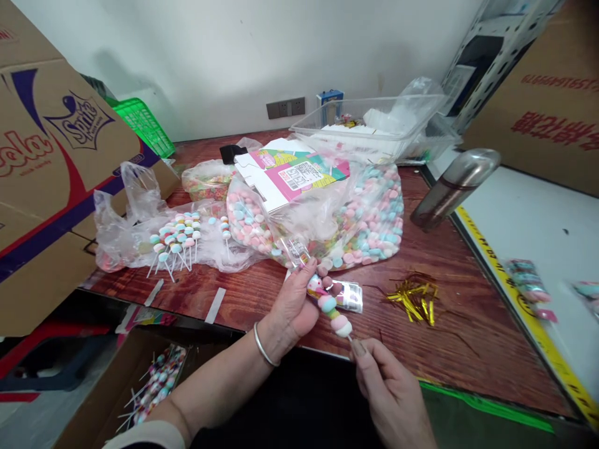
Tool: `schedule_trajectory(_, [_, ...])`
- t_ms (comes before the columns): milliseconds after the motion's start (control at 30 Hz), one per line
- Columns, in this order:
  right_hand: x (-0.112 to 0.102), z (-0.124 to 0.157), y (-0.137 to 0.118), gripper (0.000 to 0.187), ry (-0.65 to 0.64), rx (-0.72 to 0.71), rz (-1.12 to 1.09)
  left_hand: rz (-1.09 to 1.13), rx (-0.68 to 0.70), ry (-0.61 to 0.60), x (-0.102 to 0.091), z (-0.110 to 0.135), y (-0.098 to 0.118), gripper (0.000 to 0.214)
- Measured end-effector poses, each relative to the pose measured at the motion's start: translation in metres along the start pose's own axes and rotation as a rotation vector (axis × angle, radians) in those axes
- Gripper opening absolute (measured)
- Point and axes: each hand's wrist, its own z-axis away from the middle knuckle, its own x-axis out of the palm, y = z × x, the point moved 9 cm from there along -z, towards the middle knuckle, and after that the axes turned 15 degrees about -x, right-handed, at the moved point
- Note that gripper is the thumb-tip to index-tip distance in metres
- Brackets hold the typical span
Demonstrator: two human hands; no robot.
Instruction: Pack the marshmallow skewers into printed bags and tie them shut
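My left hand point(292, 305), a silver bangle on its wrist, is closed round a clear plastic sleeve point(349, 295) and the upper end of a candy skewer point(329, 304) with pink, blue and white sweets. At the skewer's lower end my right hand point(388, 386) pinches the thin white stick between thumb and fingers. Both hands hover at the near edge of a reddish wooden table point(458, 262). Just beyond them lies a large clear bag of loose pastel candies point(369, 224).
Several finished skewers point(175, 240) lie on crumpled plastic at left. Gold twist ties point(414, 299) sit right of my hands. A pink printed carton point(292, 174), a clear tub point(374, 125), a metal flask point(453, 187), cardboard boxes point(47, 174) and a floor box of skewers point(154, 383) surround.
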Motion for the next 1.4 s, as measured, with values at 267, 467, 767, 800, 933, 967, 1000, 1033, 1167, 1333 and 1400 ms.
schedule_trajectory(267, [0.005,0.000,0.004,0.039,-0.037,0.018,-0.120,0.004,-0.044,-0.034,0.000,-0.004,-0.007,0.013])
schedule_trajectory(467, [0.004,0.004,-0.071,0.017,0.131,-0.781,0.744,0.003,-0.003,0.074,-0.004,-0.005,-0.010,0.012])
schedule_trajectory(767, [0.039,-0.003,0.016,0.039,-0.122,0.339,-0.575,-0.006,-0.053,-0.032,0.002,-0.003,-0.017,0.024])
schedule_trajectory(800, [0.044,-0.002,0.016,0.038,-0.122,0.384,-0.667,-0.012,-0.055,-0.040,0.003,-0.003,-0.020,0.025])
schedule_trajectory(933, [0.030,-0.017,0.009,0.037,0.048,0.182,-0.489,-0.051,-0.061,-0.046,0.006,-0.002,-0.035,0.026])
schedule_trajectory(967, [0.023,-0.022,0.004,0.036,0.081,0.101,-0.361,-0.066,-0.062,-0.048,0.007,-0.002,-0.039,0.027])
schedule_trajectory(1000, [0.017,-0.026,-0.001,0.035,0.102,0.033,-0.237,-0.079,-0.070,-0.048,0.007,-0.002,-0.042,0.027])
schedule_trajectory(1033, [0.013,-0.029,-0.006,0.034,0.109,-0.012,-0.135,-0.086,-0.079,-0.043,0.007,-0.002,-0.044,0.028])
schedule_trajectory(1167, [0.008,-0.033,-0.013,0.029,0.038,-0.087,0.010,-0.043,-0.037,0.002,-0.001,-0.004,-0.029,0.031])
schedule_trajectory(1333, [-0.009,-0.021,-0.031,0.020,0.127,-0.352,0.403,-0.012,0.008,0.006,-0.007,-0.009,-0.007,0.019])
schedule_trajectory(1400, [-0.009,-0.018,-0.033,0.022,0.114,-0.381,0.452,0.011,-0.029,-0.003,-0.007,-0.010,-0.008,0.019])
